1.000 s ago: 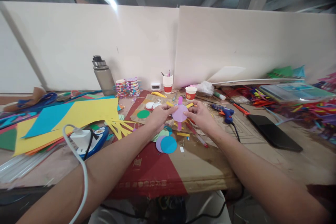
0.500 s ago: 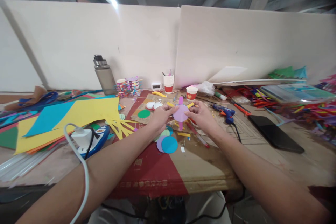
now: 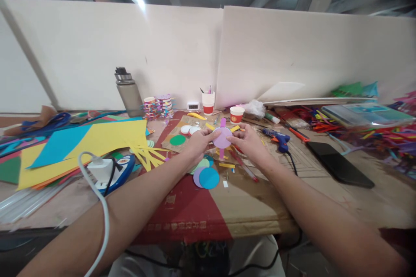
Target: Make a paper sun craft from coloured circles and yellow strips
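Between both hands a purple paper disc [image 3: 222, 138] is held up above the cardboard, with purple strips sticking out at its top and bottom and yellow strips at its upper sides. My left hand [image 3: 200, 142] pinches its left edge, thumb on the front face. On the right edge, my right hand [image 3: 247, 142] grips it the same way; the fingers behind the disc are partly hidden. Below lie a blue paper disc [image 3: 209, 178], a second purple disc [image 3: 197, 177] and pale green ones. A green disc [image 3: 177, 140] lies to the left, close to white discs [image 3: 195, 130].
Yellow and blue paper sheets [image 3: 117, 136], a blue power strip [image 3: 125, 169] with a white cable and a bottle [image 3: 128, 95] are on the left. Paper cups [image 3: 237, 115] stand at the back. A blue glue gun [image 3: 281, 138], a black phone [image 3: 338, 163] and a clear case [image 3: 367, 114] are on the right.
The view has shifted very slightly. Both hands keep hold of the purple disc, which otherwise looks the same.
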Tool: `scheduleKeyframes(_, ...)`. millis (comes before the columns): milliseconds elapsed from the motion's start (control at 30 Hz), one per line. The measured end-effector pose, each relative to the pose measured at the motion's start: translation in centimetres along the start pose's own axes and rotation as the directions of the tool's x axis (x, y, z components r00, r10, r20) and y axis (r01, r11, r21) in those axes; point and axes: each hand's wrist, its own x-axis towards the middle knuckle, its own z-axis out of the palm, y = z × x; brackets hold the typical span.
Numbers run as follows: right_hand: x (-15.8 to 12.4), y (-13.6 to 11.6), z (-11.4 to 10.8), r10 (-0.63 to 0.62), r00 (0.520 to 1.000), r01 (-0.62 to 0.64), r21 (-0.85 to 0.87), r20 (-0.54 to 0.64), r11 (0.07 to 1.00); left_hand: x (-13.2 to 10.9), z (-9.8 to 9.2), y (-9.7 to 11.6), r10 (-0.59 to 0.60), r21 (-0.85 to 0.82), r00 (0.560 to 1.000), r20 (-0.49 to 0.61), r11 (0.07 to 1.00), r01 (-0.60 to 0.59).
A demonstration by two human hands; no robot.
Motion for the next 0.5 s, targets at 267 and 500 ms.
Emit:
scheduleKeyframes(267, -0.3, -0.6, 0.1, -0.024, 1.0, 0.023, 0.11, 0.008, 0.994, 0.5, -0.6, -0.1, -0.01, -0.038, 0.997, 0.077, 0.999, 0.013)
scheduleKeyframes(500, 0.4, -0.5, -1.5, -0.115, 0.991, 0.113, -0.043, -0.062, 0.993, 1.0, -0.8, 0.8, 0.029, -0.188, 0.997, -0.074, 0.981, -0.042)
